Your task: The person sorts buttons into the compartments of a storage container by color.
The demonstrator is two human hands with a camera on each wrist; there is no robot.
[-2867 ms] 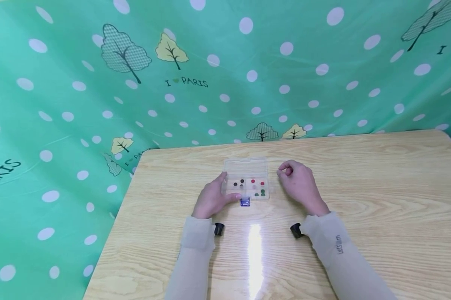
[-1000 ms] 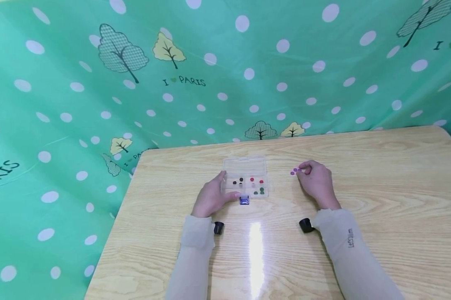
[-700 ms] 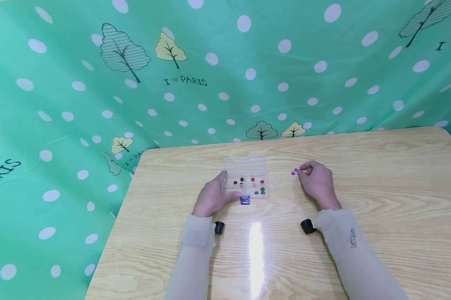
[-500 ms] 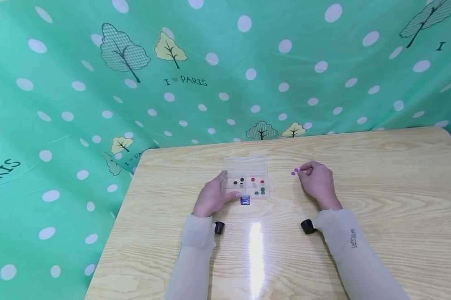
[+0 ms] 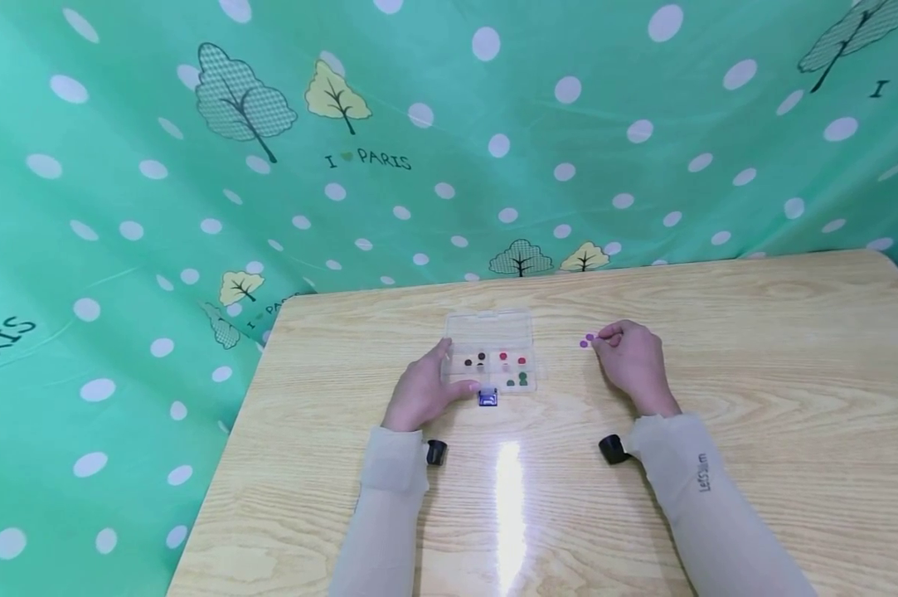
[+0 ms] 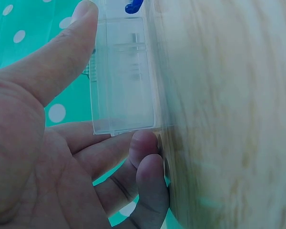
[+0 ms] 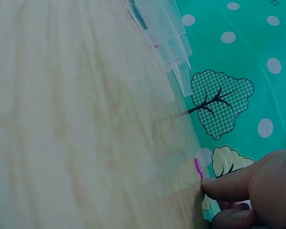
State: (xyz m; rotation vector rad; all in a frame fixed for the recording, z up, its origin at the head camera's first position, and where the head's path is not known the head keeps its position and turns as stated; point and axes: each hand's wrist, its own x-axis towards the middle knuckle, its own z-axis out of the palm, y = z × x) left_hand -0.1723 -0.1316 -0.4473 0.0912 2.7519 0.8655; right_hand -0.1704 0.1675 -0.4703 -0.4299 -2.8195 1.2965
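Note:
A clear plastic compartment box [image 5: 500,383] lies on the table with its lid [image 5: 488,330] tipped back. Black discs [image 5: 482,356], red discs [image 5: 503,356] and green discs [image 5: 522,377] sit in separate compartments. At the box's left end my left hand [image 5: 423,390] holds it, thumb along the near side and fingers round the end, as the left wrist view also shows. Small purple discs [image 5: 584,343] lie right of the box. My right hand [image 5: 631,361] has thumb and forefinger together at the rightmost purple disc, seemingly pinching it; the fingertips partly hide it.
A blue latch [image 5: 487,398] hangs off the front of the box. The wooden table [image 5: 754,373] reaches back to a green dotted curtain [image 5: 449,149]. Both wrists carry small black cameras, the right one [image 5: 613,449] close above the table.
Since the earliest frame, my right hand has moved right from beside the box to the purple discs, uncovering them. Over the last second it stays there. My left hand keeps its place on the box.

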